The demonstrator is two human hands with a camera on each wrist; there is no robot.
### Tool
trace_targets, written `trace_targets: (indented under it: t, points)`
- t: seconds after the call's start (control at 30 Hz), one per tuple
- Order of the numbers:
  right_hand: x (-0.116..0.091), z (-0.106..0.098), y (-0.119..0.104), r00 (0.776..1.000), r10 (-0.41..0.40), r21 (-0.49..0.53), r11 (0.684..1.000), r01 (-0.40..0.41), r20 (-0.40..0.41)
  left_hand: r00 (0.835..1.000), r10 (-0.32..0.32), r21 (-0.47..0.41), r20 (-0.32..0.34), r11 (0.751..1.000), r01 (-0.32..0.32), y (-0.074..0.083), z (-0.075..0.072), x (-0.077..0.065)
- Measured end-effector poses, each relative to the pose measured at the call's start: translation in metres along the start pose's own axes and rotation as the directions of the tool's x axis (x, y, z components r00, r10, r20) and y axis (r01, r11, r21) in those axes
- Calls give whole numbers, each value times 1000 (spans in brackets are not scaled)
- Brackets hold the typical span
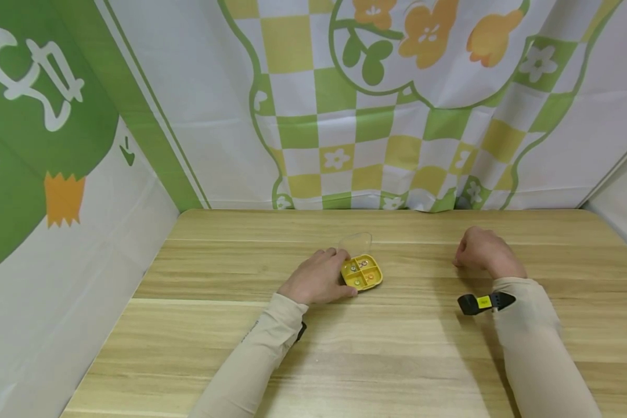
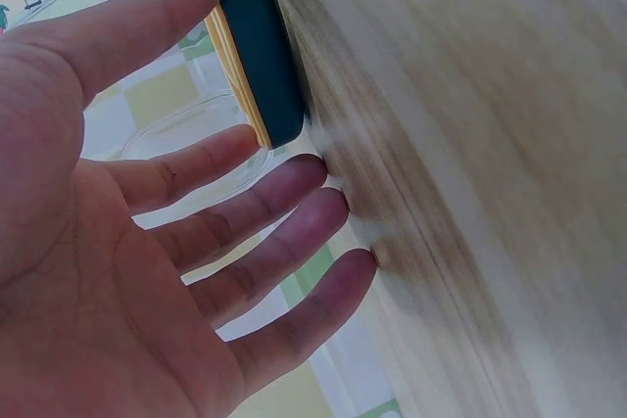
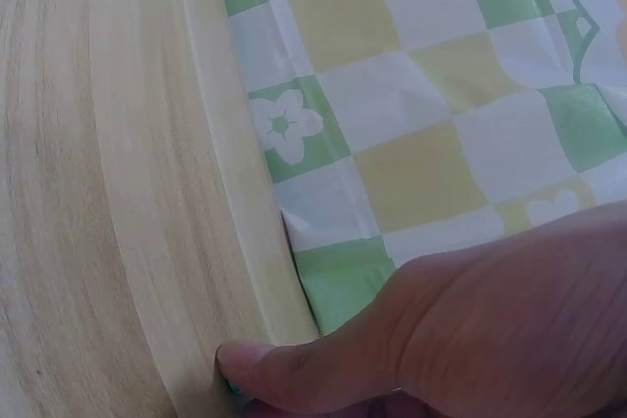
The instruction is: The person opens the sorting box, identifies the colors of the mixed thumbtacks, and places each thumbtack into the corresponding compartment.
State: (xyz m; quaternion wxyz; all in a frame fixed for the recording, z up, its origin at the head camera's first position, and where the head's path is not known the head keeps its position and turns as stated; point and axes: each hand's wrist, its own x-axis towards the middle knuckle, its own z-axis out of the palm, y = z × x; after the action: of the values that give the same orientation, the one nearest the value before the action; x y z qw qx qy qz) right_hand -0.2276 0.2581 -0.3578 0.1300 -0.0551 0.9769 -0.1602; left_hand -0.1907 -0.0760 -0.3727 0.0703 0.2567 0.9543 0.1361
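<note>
A small pill box [image 1: 362,273] lies on the table, with a yellow four-part inside and a dark teal outer shell. Its clear lid [image 1: 356,242] stands open at the back. Tiny ring-like pieces [image 1: 357,283] in several colours lie in the compartments; their kind is too small to tell. My left hand [image 1: 319,277] holds the box by its left side, thumb and index finger at its two edges, the other fingertips on the table. Off to the right, my right hand [image 1: 485,253] is curled above the table, pinching a small teal thing [image 3: 231,388], mostly hidden by the thumb.
The wooden table [image 1: 240,261] ends at the back against a checked, flowered cloth [image 1: 339,133]. A green and white cloth [image 1: 83,191] hangs along the left side. A black strap with a yellow label [image 1: 484,302] is on the right wrist.
</note>
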Motion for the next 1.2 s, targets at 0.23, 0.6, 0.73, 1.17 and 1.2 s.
trace_targets:
  t: [0.23,0.6,0.73,1.17,1.2]
  points:
    - [0,-1,0,1000,-1,-19,1000,1,6,1000,-1,0,2,1000,1,0,0,0]
    - [0,-2,2,999,-23,-22,999,23,24,1000,1,5,2,1000,-1,-1,1,1]
    - [0,-1,2,1000,-15,-15,1000,16,26,1000,1,5,0,1000,-1,-1,1,1]
    - [-2,-2,0,1000,5,-27,1000,-4,31,1000,-4,13,3,1000,4,0,1,1]
    - [-2,-2,0,1000,3,-29,1000,-2,27,1000,-4,13,4,1000,4,0,1,1]
